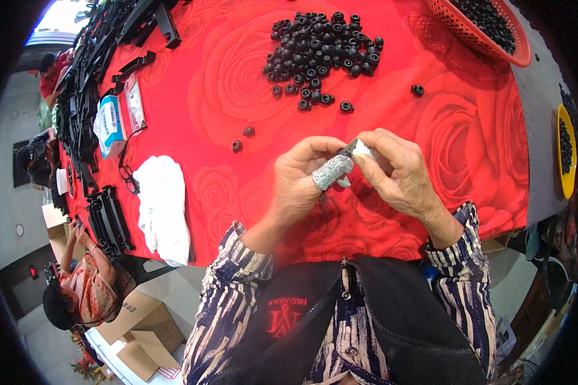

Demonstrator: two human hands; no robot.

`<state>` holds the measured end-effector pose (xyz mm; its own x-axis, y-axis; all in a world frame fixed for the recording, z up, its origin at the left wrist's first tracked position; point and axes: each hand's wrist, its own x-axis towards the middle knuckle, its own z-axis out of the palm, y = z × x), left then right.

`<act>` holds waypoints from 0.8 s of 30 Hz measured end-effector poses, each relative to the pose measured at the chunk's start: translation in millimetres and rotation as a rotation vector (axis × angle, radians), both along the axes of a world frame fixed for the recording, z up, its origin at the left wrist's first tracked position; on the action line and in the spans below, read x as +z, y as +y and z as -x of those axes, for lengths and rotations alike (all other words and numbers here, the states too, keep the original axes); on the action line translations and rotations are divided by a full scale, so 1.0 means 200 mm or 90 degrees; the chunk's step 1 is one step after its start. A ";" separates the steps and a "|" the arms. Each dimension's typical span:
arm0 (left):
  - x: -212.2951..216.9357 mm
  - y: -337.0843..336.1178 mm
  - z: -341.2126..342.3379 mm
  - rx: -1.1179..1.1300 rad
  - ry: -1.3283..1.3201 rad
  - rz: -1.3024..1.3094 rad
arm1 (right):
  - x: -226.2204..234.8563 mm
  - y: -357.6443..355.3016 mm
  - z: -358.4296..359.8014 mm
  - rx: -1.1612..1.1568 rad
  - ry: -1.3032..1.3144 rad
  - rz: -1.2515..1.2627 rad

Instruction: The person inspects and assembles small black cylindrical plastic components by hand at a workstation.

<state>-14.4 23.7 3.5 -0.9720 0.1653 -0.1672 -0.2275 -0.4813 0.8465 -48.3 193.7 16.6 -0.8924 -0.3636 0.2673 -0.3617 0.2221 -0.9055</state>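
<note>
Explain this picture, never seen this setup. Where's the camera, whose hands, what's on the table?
There is no machine here, just a person working with bare hands. The single picture comes from a fisheye camera worn on that person's head, looking down, so straight edges bend near the rim and the striped sleeves enter from below. The table has a red rose-print cloth. On it lie a pile of small black rings, a red basket holding more, a white cloth and black frames at the left. The left hand, one finger in a grey sleeve, and the right hand pinch a small dark part between them. Another person sits at lower left.
</note>
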 end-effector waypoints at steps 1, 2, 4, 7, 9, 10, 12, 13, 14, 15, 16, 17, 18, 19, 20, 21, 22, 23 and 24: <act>0.00 0.00 0.00 0.001 0.000 0.001 | 0.01 0.00 0.00 0.011 -0.001 -0.021; -0.01 -0.01 0.00 -0.001 0.000 -0.005 | 0.01 0.00 0.00 0.021 -0.001 -0.041; -0.01 -0.01 0.00 -0.004 0.000 -0.011 | 0.00 0.00 0.00 0.020 -0.004 -0.033; 0.00 -0.01 0.00 -0.014 0.000 0.002 | 0.01 0.01 0.00 0.020 -0.005 -0.039; 0.00 -0.02 0.00 -0.020 -0.004 -0.002 | 0.01 0.01 0.00 0.025 -0.005 -0.052; -0.01 -0.02 0.00 -0.020 -0.004 -0.002 | 0.01 0.01 0.00 0.029 0.002 -0.057; -0.01 -0.02 0.00 -0.029 -0.008 -0.007 | 0.01 0.01 0.01 0.033 0.008 -0.062; -0.01 -0.02 0.00 -0.029 -0.009 -0.007 | 0.00 0.01 0.01 0.033 0.013 -0.059; 0.00 -0.02 0.01 -0.030 -0.016 -0.001 | 0.00 0.01 0.01 0.033 0.018 -0.056; 0.00 -0.02 0.01 -0.032 -0.024 0.004 | 0.00 0.01 0.01 0.034 0.018 -0.055; -0.01 -0.02 0.01 -0.032 -0.024 0.004 | 0.01 0.01 0.01 0.040 0.014 -0.077; -0.02 -0.03 0.01 -0.035 -0.023 0.003 | 0.01 0.01 0.00 0.046 0.009 -0.099; -0.02 -0.03 0.01 -0.039 -0.022 0.003 | 0.01 0.01 0.00 0.046 0.009 -0.100; -0.02 -0.03 0.01 -0.039 -0.023 0.003 | 0.00 0.01 0.00 0.035 0.018 -0.082; -0.02 -0.03 0.01 -0.045 -0.021 -0.004 | 0.00 0.01 0.00 0.023 0.027 -0.064; -0.02 -0.03 0.01 -0.051 -0.019 -0.012 | 0.00 0.01 0.00 0.023 0.027 -0.064; -0.02 -0.03 0.01 -0.052 -0.019 -0.013 | 0.00 0.01 0.00 0.022 0.003 -0.056; -0.02 -0.02 0.01 -0.047 -0.018 -0.015 | 0.01 0.01 0.00 0.021 -0.020 -0.047; -0.01 -0.02 0.01 -0.043 -0.017 -0.017 | 0.01 0.01 0.00 0.020 -0.020 -0.048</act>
<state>-16.3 19.0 1.0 -0.9536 0.2354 -0.1875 -0.2827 -0.4866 0.8266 -49.0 196.0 19.0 -0.8878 -0.4097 0.2095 -0.3407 0.2792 -0.8978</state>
